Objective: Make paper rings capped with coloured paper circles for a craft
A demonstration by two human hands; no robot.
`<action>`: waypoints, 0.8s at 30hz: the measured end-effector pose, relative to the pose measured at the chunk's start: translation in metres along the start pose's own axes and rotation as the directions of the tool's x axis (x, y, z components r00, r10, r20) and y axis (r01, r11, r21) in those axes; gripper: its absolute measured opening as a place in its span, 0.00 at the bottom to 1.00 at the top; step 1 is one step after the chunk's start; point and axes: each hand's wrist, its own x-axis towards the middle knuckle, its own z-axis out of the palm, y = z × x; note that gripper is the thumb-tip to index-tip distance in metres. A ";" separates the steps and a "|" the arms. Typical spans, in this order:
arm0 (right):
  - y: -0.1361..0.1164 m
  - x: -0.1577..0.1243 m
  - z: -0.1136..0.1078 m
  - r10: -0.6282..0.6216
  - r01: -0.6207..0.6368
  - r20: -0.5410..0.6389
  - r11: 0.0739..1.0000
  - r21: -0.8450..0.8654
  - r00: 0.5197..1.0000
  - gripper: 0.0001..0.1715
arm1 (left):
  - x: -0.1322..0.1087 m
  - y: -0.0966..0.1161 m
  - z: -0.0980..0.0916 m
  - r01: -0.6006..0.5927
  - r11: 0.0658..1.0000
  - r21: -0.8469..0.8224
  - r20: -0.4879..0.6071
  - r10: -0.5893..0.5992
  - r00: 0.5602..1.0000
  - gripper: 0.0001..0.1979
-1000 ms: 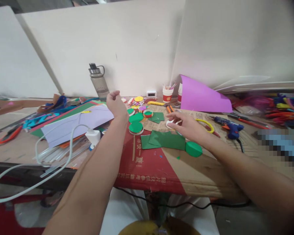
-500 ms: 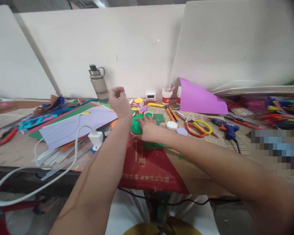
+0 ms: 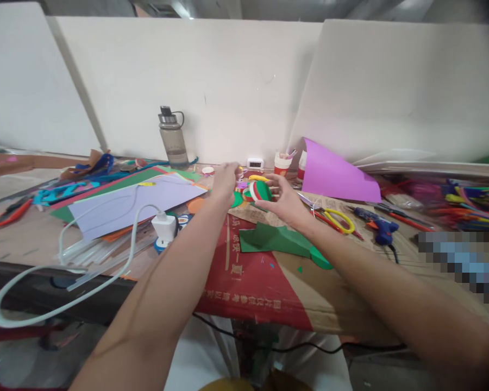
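Observation:
My right hand has its thumb and fingers around a short round piece, with a green face and a red and white edge, tilted above the table. My left hand reaches to the back of the table with curled fingers, beside small coloured discs; what lies in its fingertips I cannot make out. A green disc lies below its wrist. Cut green paper rests on the printed cardboard in front, and another green disc shows beside my right forearm.
Scissors and a blue glue gun lie at right, near a curled purple sheet. A bottle, small clock and paper cup stand at the back. Left are paper sheets and a white plug with cable.
My right hand has lifted the round piece and moved right, uncovering the green paper. My left hand has come down and right to the discs at the back. The view has shifted slightly.

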 end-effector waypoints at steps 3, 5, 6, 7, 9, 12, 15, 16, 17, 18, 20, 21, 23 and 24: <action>0.009 -0.008 -0.022 -0.020 0.024 -0.068 0.998 0.064 0.998 0.43 | -0.021 -0.006 0.016 0.355 0.934 0.034 0.384 -0.340 0.859 0.20; 0.013 -0.012 -0.031 -0.026 0.032 -0.116 0.998 0.048 0.993 0.43 | -0.033 -0.010 0.024 0.425 0.904 0.048 0.566 -0.376 0.734 0.24; 0.013 -0.014 -0.034 -0.033 0.036 -0.137 0.999 0.020 0.990 0.44 | -0.038 -0.012 0.027 0.443 0.895 0.046 0.643 -0.366 0.672 0.24; 0.014 -0.014 -0.036 -0.045 0.043 -0.154 0.999 -0.017 0.987 0.45 | -0.041 -0.015 0.029 0.447 0.894 0.026 0.693 -0.338 0.637 0.24; 0.013 -0.014 -0.039 -0.069 0.056 -0.164 0.995 -0.079 0.984 0.45 | -0.043 -0.020 0.030 0.453 0.891 -0.017 0.736 -0.296 0.609 0.22; 0.012 -0.010 -0.043 -0.049 0.051 -0.143 0.999 0.013 0.988 0.43 | -0.042 -0.024 0.029 0.491 0.869 -0.063 0.744 -0.287 0.603 0.22; 0.011 -0.006 -0.047 0.026 0.008 -0.128 0.965 0.261 0.991 0.38 | -0.041 -0.023 0.028 0.537 0.839 -0.089 0.769 -0.285 0.573 0.26; 0.010 -0.005 -0.049 0.050 -0.009 -0.125 0.950 0.312 0.991 0.37 | -0.041 -0.022 0.028 0.539 0.837 -0.097 0.772 -0.278 0.571 0.27; 0.010 -0.004 -0.050 0.070 -0.025 -0.121 0.941 0.338 0.990 0.37 | -0.041 -0.022 0.028 0.535 0.838 -0.108 0.773 -0.267 0.575 0.28; 0.009 -0.004 -0.051 0.084 -0.040 -0.114 0.939 0.343 0.990 0.36 | -0.042 -0.022 0.029 0.525 0.843 -0.119 0.771 -0.254 0.583 0.28; 0.007 -0.005 -0.052 0.099 -0.067 -0.086 0.945 0.321 0.991 0.37 | -0.042 -0.022 0.030 0.505 0.851 -0.143 0.766 -0.228 0.601 0.29; 0.006 -0.005 -0.052 0.107 -0.080 -0.070 0.948 0.309 0.992 0.37 | -0.043 -0.023 0.030 0.499 0.853 -0.154 0.765 -0.217 0.606 0.29; 0.005 -0.006 -0.051 0.118 -0.099 -0.046 0.950 0.295 0.992 0.38 | -0.044 -0.024 0.031 0.493 0.854 -0.165 0.760 -0.209 0.616 0.28; 0.006 -0.006 -0.050 0.112 -0.095 -0.043 0.951 0.295 0.993 0.39 | -0.045 -0.024 0.032 0.490 0.855 -0.168 0.753 -0.210 0.624 0.28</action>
